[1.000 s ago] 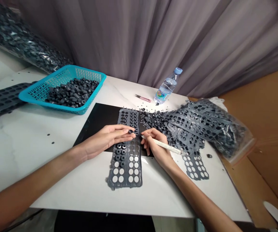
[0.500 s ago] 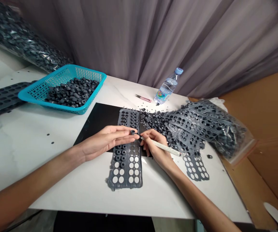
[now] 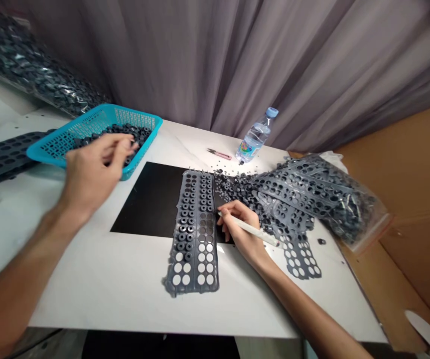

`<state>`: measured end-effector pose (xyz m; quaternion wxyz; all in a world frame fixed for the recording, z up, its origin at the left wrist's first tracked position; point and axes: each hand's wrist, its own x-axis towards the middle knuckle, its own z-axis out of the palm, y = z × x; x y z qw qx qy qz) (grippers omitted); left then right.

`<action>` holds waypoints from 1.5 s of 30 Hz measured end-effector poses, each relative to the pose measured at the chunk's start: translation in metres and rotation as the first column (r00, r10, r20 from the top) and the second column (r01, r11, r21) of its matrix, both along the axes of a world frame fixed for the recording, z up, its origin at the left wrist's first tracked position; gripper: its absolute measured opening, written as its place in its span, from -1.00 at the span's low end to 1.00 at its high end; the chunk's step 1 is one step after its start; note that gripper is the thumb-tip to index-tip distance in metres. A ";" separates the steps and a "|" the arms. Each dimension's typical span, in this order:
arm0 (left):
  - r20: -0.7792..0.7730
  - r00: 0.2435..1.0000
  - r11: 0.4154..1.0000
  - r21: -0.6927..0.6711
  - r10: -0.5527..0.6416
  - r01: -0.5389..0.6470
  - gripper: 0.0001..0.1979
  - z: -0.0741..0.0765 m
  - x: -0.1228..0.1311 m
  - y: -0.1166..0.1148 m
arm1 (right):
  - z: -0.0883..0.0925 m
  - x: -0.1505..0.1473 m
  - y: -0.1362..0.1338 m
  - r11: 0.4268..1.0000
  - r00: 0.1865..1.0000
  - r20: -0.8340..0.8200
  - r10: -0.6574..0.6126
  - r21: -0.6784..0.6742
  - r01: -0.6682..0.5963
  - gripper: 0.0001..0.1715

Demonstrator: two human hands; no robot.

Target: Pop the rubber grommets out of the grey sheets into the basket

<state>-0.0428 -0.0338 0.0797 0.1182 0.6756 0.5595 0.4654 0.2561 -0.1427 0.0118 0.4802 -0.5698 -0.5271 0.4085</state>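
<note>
My left hand (image 3: 100, 164) is over the near side of the blue plastic basket (image 3: 46, 155), its fingers pinched together; whatever is between them, if anything, is too small to make out. Dark grey rubber bushings (image 3: 145, 133) are heaped in that basket. My right hand (image 3: 242, 224) is closed around a whitish pen-like stick (image 3: 254, 230), its tip pointing left at the edge of a grey rubber sheet (image 3: 199, 286). This sheet has rows of round holes. Ring-shaped pieces sit in many of its upper holes, while the lowest ones show the white table through them.
Under the sheet is a black mat (image 3: 140, 204). To the right lie loose bushings and scraps, punched sheets (image 3: 285, 187) and a clear plastic bag (image 3: 364, 219). A water bottle (image 3: 254, 139) and pink thread snips (image 3: 219, 153) stand behind. A big bag of parts (image 3: 31, 70) is back left.
My left hand has moved from above the sheet, where it held a bushing, left to the basket, and its fingers have drawn together. My right hand stays nearly still with the stick.
</note>
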 end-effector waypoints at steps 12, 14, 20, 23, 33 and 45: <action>-0.429 0.845 0.894 0.161 -0.319 0.419 -0.75 -0.026 0.040 -0.001 | -0.004 0.005 0.007 0.997 0.998 0.025 0.057 -0.044 -0.056 -0.88; -0.408 0.739 0.803 0.024 -0.537 0.596 -0.78 -0.032 0.067 -0.016 | -0.004 0.006 0.008 0.997 0.998 0.012 0.065 -0.045 -0.064 -0.87; -0.368 0.608 0.699 -0.203 -0.704 0.686 -0.73 -0.056 0.087 -0.032 | -0.002 0.007 0.009 0.994 0.995 -0.009 0.100 -0.031 -0.101 -0.88; -0.338 0.596 0.681 -0.263 -0.729 0.684 -0.62 -0.057 0.080 -0.031 | -0.001 0.006 0.007 0.994 0.995 -0.013 0.097 -0.042 -0.097 -0.86; -0.303 0.572 0.647 -0.362 -0.763 0.671 -0.62 -0.044 0.067 -0.038 | 0.003 0.006 0.000 0.985 0.987 0.021 0.157 -0.075 -0.155 -0.94; -0.275 0.604 0.662 -0.248 -0.748 0.707 -0.81 -0.050 0.081 -0.037 | 0.005 0.005 0.000 0.981 0.979 0.066 0.191 -0.048 -0.189 -0.88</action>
